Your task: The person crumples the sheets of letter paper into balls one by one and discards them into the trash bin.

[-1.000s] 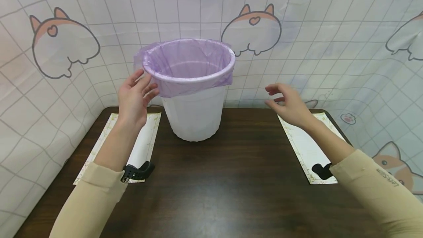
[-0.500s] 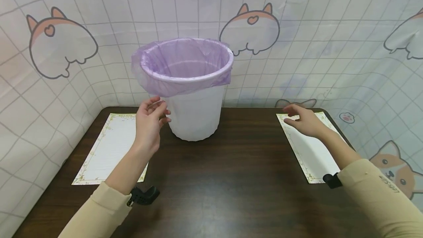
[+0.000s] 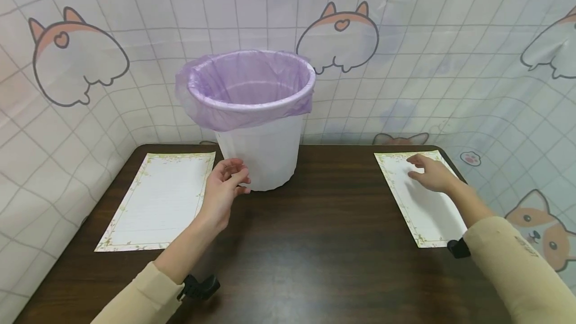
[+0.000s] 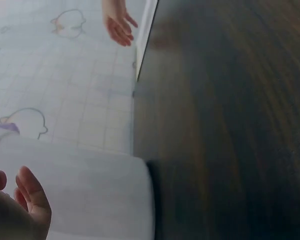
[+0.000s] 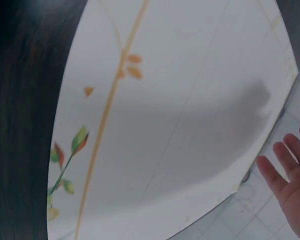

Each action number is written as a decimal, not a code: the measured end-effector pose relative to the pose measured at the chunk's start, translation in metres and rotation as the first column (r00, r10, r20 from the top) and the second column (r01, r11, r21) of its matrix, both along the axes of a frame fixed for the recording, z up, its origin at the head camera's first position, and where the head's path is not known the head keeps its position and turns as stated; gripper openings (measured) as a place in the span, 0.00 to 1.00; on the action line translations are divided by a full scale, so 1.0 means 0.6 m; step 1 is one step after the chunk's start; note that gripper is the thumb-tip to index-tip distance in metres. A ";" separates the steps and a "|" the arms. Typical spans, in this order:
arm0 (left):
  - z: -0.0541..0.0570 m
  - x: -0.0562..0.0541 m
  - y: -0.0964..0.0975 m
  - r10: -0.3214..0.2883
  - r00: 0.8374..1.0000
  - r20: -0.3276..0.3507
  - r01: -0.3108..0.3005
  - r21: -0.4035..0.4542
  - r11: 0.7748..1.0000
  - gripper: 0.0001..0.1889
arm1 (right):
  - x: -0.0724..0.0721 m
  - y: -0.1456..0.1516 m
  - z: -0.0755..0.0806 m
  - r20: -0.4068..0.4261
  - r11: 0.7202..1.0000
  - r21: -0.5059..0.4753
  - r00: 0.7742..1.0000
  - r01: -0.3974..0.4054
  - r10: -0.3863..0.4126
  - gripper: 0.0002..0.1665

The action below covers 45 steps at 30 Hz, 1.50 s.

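Note:
A white trash can (image 3: 265, 154) stands at the back of the table, lined with a purple plastic bag (image 3: 243, 116) folded over its rim. The bag bulges out loosely at the rim's left side. My left hand (image 3: 222, 186) hovers in front of the can's lower left side, fingers loosely bent and holding nothing; the left wrist view shows its thumb and fingers (image 4: 32, 192) apart. Over the right-hand sheet of paper (image 3: 411, 199) is my right hand (image 3: 432, 171), also holding nothing, its fingers relaxed. Its shadow falls on the sheet in the right wrist view.
Another bordered sheet of paper (image 3: 157, 199) lies at the table's left. The dark wooden table (image 3: 315, 244) ends at the back against a white grid-patterned curtain (image 3: 418, 64) printed with cartoon corgis. A black band (image 3: 200, 286) is on the left wrist.
My left hand has dropped from the bag's rim down and to the right. My right hand has moved right and lower, over the paper. The trash can has stayed in place.

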State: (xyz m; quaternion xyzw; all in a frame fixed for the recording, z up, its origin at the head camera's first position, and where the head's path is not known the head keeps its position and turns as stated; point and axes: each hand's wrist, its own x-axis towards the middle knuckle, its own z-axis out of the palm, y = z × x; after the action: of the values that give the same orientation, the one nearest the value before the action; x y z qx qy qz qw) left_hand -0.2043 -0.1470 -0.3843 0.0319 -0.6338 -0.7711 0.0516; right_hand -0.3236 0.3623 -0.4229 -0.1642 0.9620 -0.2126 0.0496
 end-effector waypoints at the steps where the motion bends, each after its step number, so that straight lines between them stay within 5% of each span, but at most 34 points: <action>1: -0.002 0.002 0.001 -0.010 1.000 0.001 0.010 -0.009 1.000 0.16 | -0.001 0.004 -0.001 -0.001 1.000 0.014 1.000 -0.003 0.003 0.29; 5: -0.014 0.007 0.004 -0.057 0.998 0.027 0.058 -0.034 0.998 0.18 | -0.005 0.024 -0.011 0.018 0.998 0.030 0.998 -0.054 0.053 0.40; 8: -0.024 0.010 0.007 -0.087 0.995 0.055 0.090 -0.052 0.995 0.19 | -0.007 0.040 -0.024 0.113 0.994 -0.026 0.987 -0.111 0.113 0.49; 13: -0.035 0.013 0.010 -0.121 0.990 0.078 0.126 -0.067 0.990 0.19 | -0.009 0.052 -0.045 0.227 0.991 -0.052 0.965 -0.120 0.129 0.50; 20: -0.049 0.015 0.018 -0.156 0.983 0.099 0.165 -0.087 0.982 0.18 | -0.006 0.030 -0.039 0.078 0.983 0.110 0.987 -0.149 0.141 0.52; 27: -0.064 0.016 0.029 -0.205 0.971 0.124 0.219 -0.115 0.969 0.14 | -0.004 0.004 -0.035 0.054 0.976 0.187 0.993 -0.111 0.102 0.60; 30: -0.066 0.016 0.031 -0.214 0.968 0.131 0.230 -0.122 0.965 0.14 | -0.005 -0.002 -0.033 0.057 0.976 0.183 0.992 -0.121 0.112 0.56; 38: -0.071 0.015 0.033 -0.225 0.962 0.155 0.246 -0.132 0.960 0.13 | -0.007 -0.006 -0.032 -0.015 0.974 0.178 0.989 -0.141 0.146 0.26; 45: -0.080 0.017 0.040 -0.270 0.947 0.175 0.292 -0.112 0.950 0.15 | -0.010 -0.006 -0.039 0.008 0.987 0.136 0.997 -0.083 0.082 0.31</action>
State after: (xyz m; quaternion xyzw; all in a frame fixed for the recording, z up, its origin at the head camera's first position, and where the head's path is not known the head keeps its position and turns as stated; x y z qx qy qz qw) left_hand -0.1942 -0.1233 -0.4325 -0.0017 -0.6852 -0.7205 -0.1070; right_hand -0.3296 0.3585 -0.4461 -0.1998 0.9666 -0.1444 0.0706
